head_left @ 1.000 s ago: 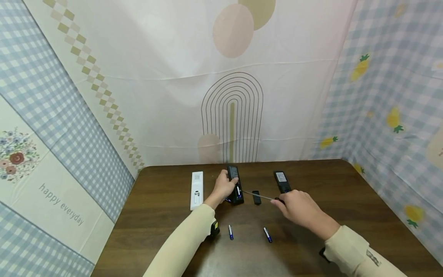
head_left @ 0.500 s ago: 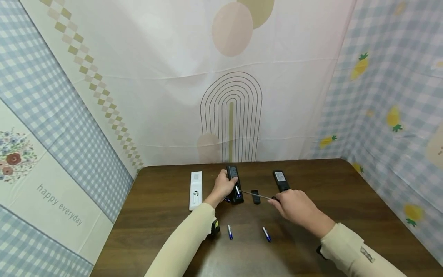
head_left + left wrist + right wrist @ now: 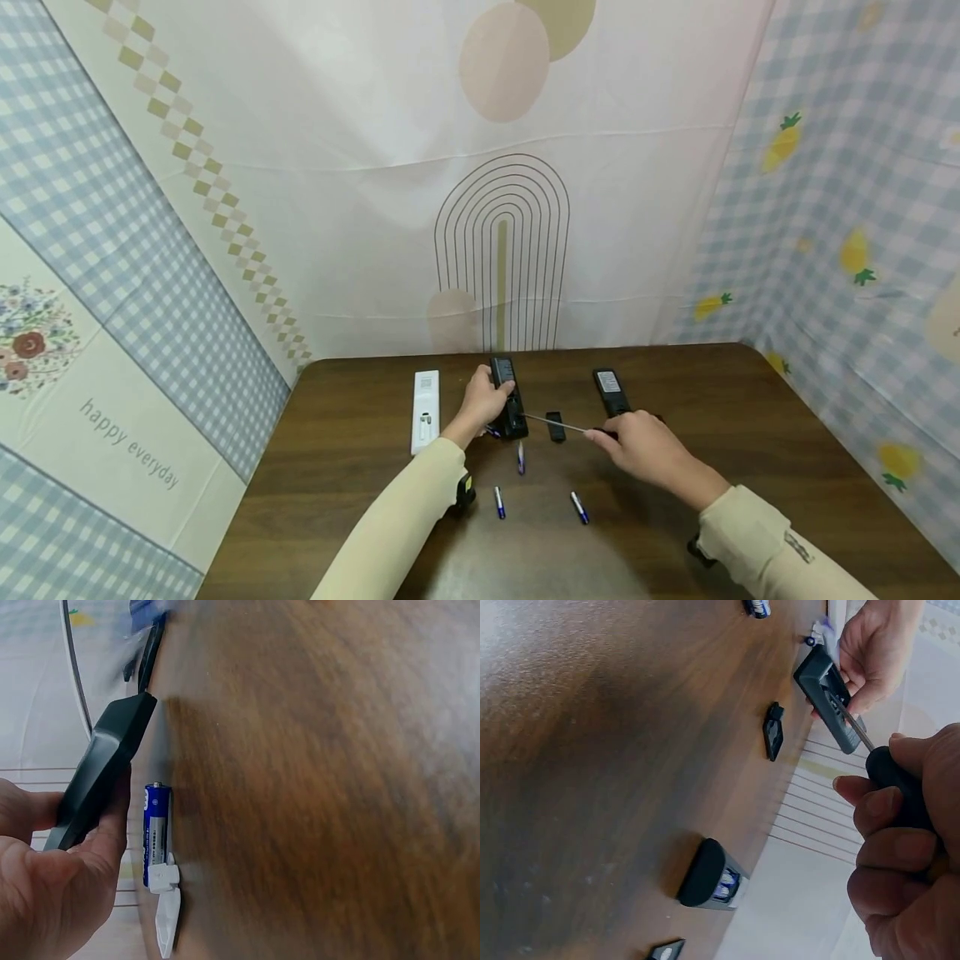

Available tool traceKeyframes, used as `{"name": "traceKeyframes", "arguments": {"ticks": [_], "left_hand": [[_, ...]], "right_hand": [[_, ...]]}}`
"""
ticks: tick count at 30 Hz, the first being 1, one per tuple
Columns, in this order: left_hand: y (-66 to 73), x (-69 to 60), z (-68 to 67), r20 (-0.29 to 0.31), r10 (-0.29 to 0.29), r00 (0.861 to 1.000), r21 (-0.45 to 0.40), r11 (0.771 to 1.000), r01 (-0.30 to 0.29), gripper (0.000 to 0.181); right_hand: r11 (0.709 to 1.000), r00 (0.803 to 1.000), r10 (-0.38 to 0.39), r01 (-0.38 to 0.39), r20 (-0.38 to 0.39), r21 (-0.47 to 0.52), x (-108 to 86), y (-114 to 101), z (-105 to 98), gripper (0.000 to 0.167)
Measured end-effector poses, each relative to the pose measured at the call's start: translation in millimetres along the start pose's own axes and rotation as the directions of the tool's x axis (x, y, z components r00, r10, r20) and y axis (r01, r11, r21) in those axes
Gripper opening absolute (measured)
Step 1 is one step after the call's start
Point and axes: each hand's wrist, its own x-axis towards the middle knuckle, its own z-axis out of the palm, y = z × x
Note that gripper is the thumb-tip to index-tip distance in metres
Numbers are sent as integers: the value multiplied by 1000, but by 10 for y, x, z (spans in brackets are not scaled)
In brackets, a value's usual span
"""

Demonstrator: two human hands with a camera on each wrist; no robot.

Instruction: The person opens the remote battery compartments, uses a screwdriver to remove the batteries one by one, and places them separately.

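The left hand [image 3: 483,402] had its grip round the sides of a long black plastic remote control [image 3: 101,766], tilted at the brown wooden bench [image 3: 300,500]. The right hand [image 3: 651,447] clasped the handle of a black-handled screwdriver with a slim metal shaft [image 3: 892,776], its tip at the remote's recessed back. The casing was probably light, stiff and rather slippery, best held by its long edges; the recess was likely its most fragile part.
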Motion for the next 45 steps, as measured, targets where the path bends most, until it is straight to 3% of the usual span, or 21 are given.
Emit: {"name": "traceKeyframes", "arguments": {"ticks": [10,29,45], "left_hand": [[14,8,0,2,-6,1000,-6,1000,6,36],[-12,0,15,0,-17,1000,-42,999,17,35],[-9,-24,17,-17,-6,1000,-7,1000,6,33]], "right_hand": [[997,998,55,-56,23,49,-8,38,67,39],[998,998,55,-54,-8,36,5,65,130,37],[998,998,51,-50,-30,27,4,74,137,36]]}}
